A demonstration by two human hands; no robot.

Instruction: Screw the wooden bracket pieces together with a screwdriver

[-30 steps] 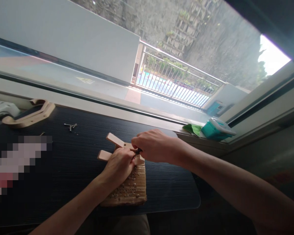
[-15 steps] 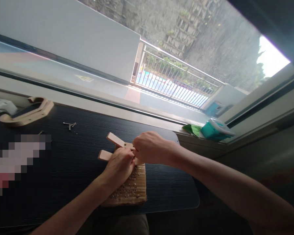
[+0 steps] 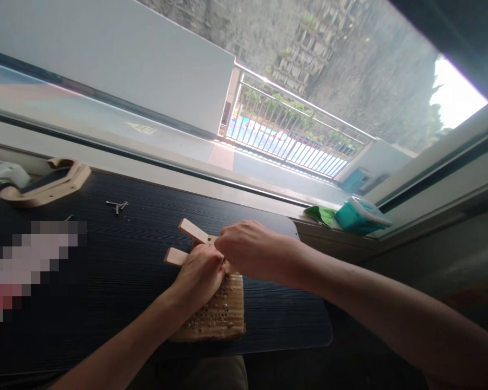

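A pale wooden piece [image 3: 193, 231] with two blunt arms pointing left lies at the far end of a corrugated cardboard block [image 3: 228, 317]. A dark hole shows in its upper arm. My left hand [image 3: 203, 266] is closed over the lower part of the wood and presses it down. Just right of it, my right hand [image 3: 246, 246] is curled into a fist against the left fingers, covering the wood's right end. Whatever it grips is hidden. Small holes and shiny bits dot the cardboard's near face.
On the black table [image 3: 126, 260], several loose screws [image 3: 117, 207] lie at upper left. Beyond them is a curved wooden frame [image 3: 71, 181] beside a white device [image 3: 2, 179]. A teal container [image 3: 360, 215] and green cloth [image 3: 321, 214] rest by the window. A blurred patch hides the left edge.
My right fist has turned and shifted slightly left and down against the left fingers. My left hand and the wooden piece stay in place, and the view has tilted very slightly.
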